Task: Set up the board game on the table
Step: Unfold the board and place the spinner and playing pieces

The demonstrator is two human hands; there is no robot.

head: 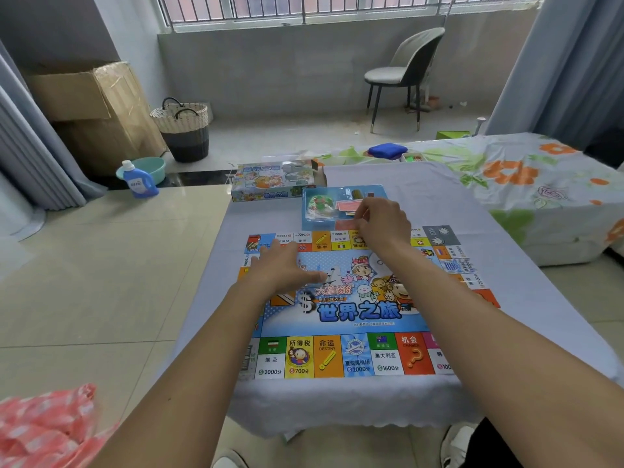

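A colourful game board (358, 315) lies unfolded on the table's pale cloth (472, 217). My left hand (283, 265) rests flat on the board's far left part, fingers straight. Beyond the board sits a blue plastic tray (314, 197) holding a bag of small pieces (320, 206) and red cards (347, 207). My right hand (381, 219) reaches into the tray's near edge, fingers curled and pinching something among the cards; what it holds is hidden by the fingers. The game's box lid (273, 182) lies at the table's far left corner.
A bed with a flowered sheet (540, 184) stands right of the table, a blue cloth (387, 151) on it. On the floor to the left are a detergent bottle (136, 180), a basin, a woven basket (185, 130) and a cardboard box. A chair (405, 72) stands by the window.
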